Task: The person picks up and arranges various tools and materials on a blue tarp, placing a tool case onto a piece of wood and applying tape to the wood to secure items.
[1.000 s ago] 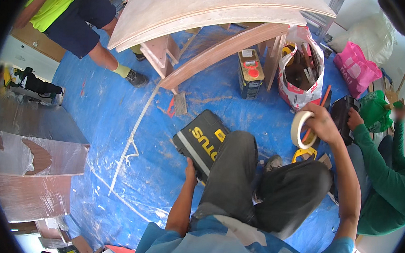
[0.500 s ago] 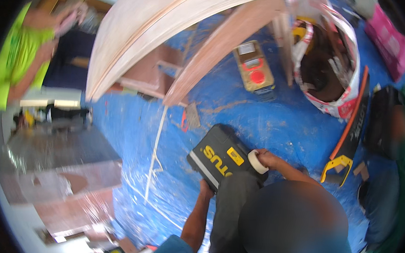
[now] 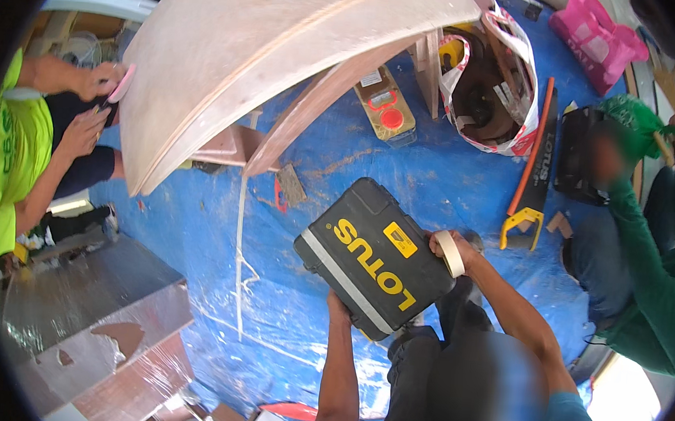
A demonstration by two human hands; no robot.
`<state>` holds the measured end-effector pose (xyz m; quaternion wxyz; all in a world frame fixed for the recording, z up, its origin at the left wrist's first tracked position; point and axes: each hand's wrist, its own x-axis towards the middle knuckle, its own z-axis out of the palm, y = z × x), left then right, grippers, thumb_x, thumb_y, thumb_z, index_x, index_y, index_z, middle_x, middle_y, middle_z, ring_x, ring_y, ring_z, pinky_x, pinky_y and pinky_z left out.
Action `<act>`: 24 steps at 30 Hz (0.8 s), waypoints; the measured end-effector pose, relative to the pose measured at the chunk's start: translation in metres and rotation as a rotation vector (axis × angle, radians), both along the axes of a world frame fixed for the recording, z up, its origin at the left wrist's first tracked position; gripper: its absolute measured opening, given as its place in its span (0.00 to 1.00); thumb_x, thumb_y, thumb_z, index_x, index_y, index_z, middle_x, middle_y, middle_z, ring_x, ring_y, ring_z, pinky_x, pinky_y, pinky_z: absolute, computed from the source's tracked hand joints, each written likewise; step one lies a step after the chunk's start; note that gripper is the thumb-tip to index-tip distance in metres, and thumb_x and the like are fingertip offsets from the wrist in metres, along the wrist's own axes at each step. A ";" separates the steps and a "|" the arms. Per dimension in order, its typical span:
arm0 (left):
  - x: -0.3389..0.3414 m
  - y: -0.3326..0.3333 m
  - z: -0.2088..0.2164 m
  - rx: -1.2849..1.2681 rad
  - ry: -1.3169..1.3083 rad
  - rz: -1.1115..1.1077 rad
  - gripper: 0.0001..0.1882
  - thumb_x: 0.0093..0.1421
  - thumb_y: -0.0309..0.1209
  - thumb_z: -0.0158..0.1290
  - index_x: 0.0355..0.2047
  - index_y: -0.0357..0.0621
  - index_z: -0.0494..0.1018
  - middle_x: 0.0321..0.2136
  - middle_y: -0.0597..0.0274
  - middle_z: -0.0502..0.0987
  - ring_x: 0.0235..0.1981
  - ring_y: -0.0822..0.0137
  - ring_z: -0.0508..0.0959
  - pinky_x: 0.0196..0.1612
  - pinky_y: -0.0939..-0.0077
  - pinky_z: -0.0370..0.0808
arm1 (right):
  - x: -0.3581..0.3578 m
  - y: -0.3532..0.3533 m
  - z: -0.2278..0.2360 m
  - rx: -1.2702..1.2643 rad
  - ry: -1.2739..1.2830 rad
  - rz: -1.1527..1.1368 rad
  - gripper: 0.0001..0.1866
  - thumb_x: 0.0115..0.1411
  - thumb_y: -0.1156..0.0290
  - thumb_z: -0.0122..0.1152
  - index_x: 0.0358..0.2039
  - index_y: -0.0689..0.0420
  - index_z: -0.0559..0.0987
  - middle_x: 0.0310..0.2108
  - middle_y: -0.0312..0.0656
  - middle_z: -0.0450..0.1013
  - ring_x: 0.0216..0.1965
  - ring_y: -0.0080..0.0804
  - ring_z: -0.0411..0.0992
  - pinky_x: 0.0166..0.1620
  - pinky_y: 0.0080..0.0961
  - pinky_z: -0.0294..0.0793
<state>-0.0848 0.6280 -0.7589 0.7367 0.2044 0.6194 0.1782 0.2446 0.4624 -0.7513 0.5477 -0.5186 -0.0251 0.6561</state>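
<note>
A black hard tool case [image 3: 385, 262] with yellow lettering and a grey strip is held before me, over the blue sheet and above my legs. My left hand [image 3: 338, 307] grips its lower left edge, the fingers partly hidden under the case. At its right side, my right hand [image 3: 466, 249] is closed around a roll of cream masking tape [image 3: 451, 254], with fingertips against the case's edge. Whether those fingertips also bear its weight, I cannot tell. The case looks closed.
A curved wooden piece [image 3: 285, 58] arches over the blue sheet [image 3: 303, 247]. A yellow-handled saw [image 3: 531, 177], an open bag [image 3: 524, 137], a gold container [image 3: 388, 108] and a pink bag [image 3: 596, 41] lie beyond. People in lime [image 3: 12, 164] and green [image 3: 645, 287] flank me.
The case has come up off my leg and shows more fully. Both hands keep their hold. My view has shifted right; the person in lime now holds a pink object against the wooden piece.
</note>
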 end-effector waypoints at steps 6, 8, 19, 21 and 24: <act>0.039 -0.027 0.197 0.033 0.046 0.062 0.27 0.69 0.45 0.47 0.59 0.36 0.70 0.49 0.50 0.80 0.47 0.54 0.82 0.50 0.59 0.81 | 0.017 -0.008 0.219 0.174 -0.255 0.000 0.10 0.53 0.72 0.63 0.17 0.54 0.73 0.18 0.31 0.67 0.30 0.18 0.68 0.75 0.34 0.48; 0.035 -0.029 0.260 0.012 -0.047 0.205 0.27 0.68 0.44 0.48 0.59 0.36 0.70 0.49 0.50 0.80 0.47 0.54 0.82 0.49 0.59 0.81 | 0.024 0.008 0.285 0.165 -0.267 0.098 0.12 0.55 0.70 0.62 0.17 0.54 0.72 0.18 0.32 0.66 0.31 0.19 0.69 0.75 0.37 0.49; 0.184 0.028 0.416 0.076 -0.778 0.688 0.28 0.69 0.48 0.49 0.61 0.41 0.69 0.58 0.54 0.74 0.58 0.53 0.75 0.62 0.53 0.72 | 0.192 0.252 0.449 0.284 -0.816 0.653 0.19 0.69 0.61 0.47 0.40 0.61 0.83 0.34 0.44 0.81 0.37 0.28 0.78 0.45 0.29 0.78; 0.216 0.056 0.408 0.131 -0.824 0.765 0.29 0.68 0.49 0.51 0.62 0.43 0.69 0.59 0.57 0.74 0.59 0.54 0.73 0.63 0.53 0.70 | 0.191 0.326 0.517 0.048 -0.878 0.724 0.18 0.64 0.63 0.53 0.46 0.61 0.83 0.41 0.49 0.81 0.40 0.33 0.80 0.44 0.31 0.78; 0.281 0.093 0.409 0.272 -0.701 0.817 0.33 0.66 0.54 0.53 0.64 0.47 0.66 0.61 0.62 0.72 0.62 0.56 0.69 0.67 0.56 0.63 | 0.215 0.418 0.524 0.027 -1.214 0.800 0.19 0.63 0.66 0.52 0.53 0.56 0.79 0.40 0.46 0.80 0.43 0.35 0.79 0.45 0.33 0.78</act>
